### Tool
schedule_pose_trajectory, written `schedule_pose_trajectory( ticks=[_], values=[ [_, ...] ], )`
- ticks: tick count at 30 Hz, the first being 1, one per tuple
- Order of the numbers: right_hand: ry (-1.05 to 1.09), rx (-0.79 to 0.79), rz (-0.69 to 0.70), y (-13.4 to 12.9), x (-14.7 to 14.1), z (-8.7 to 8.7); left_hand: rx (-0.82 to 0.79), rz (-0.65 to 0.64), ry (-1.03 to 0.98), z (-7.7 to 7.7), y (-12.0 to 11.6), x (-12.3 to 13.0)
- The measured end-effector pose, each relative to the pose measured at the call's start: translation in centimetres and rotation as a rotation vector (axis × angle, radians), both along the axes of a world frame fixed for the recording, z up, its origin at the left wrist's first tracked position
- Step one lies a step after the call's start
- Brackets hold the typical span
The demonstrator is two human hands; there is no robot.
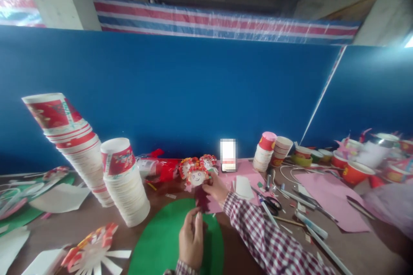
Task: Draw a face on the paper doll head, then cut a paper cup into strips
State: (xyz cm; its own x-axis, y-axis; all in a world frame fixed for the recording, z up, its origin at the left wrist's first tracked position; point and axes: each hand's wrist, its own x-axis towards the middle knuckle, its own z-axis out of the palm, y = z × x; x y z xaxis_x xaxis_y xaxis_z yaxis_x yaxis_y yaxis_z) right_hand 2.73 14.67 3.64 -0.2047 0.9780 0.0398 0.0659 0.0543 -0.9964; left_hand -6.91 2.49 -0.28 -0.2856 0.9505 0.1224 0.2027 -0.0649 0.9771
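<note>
My right hand [215, 188] reaches out to a small paper craft [197, 178] with a drawn smiling face and a red and yellow fringe. Its thumb and fingers are closed at the craft's right edge. Two similar face crafts stand behind it, one at the left [189, 165] and one at the right [208, 162]. My left hand [191, 239] is held over a round green sheet [155, 236], fingers loosely bent, with nothing seen in them. A cut paper cup with splayed white strips [93, 253] lies at the lower left.
Tall stacks of paper cups [127, 193] stand at the left. Scissors [273, 205], a phone with a blurred screen [228, 154] and pink paper [335, 202] lie to the right. More cups [357, 172] crowd the far right. A blue partition [193, 94] rises behind the table.
</note>
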Motion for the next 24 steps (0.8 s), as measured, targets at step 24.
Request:
schedule_pose_trajectory(
  ticks=[24],
  values=[
    [-0.623, 0.334, -0.167, 5.3, -5.9, 0.5, 0.081, -0.091, 0.156, 0.3, -0.4, 0.4]
  ],
)
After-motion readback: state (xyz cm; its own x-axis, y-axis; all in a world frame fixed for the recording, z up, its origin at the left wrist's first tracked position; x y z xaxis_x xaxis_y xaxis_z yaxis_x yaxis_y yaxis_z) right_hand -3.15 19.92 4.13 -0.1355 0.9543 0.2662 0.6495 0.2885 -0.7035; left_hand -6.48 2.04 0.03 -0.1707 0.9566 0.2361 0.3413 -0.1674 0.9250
